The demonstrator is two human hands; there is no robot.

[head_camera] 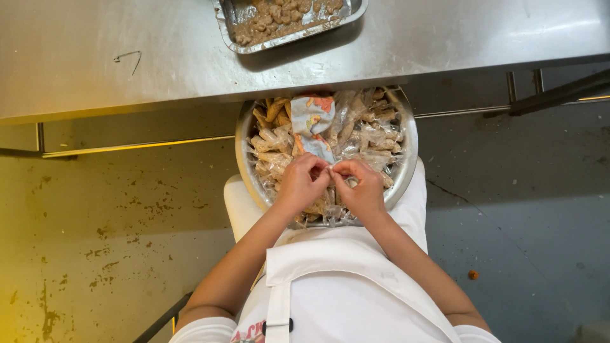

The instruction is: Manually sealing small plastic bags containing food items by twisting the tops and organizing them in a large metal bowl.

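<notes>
Directly below the head camera, the left hand [301, 183] and the right hand [360, 185] meet fingertip to fingertip, both pinched on a small clear plastic bag [331, 170] held over a round metal bowl [406, 166] resting on the person's lap. Under and beyond the hands, the bowl is heaped with filled clear packets [272, 141] and a printed wrapper [312, 119]. Farther ahead, on the steel bench [127, 57], sits a foil tray [287, 19] of brown food.

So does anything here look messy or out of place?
The floor under the steel table is speckled with brown stains, and one small orange crumb lies on the grey floor on the right. The bowl of small bags looks orderly.
</notes>
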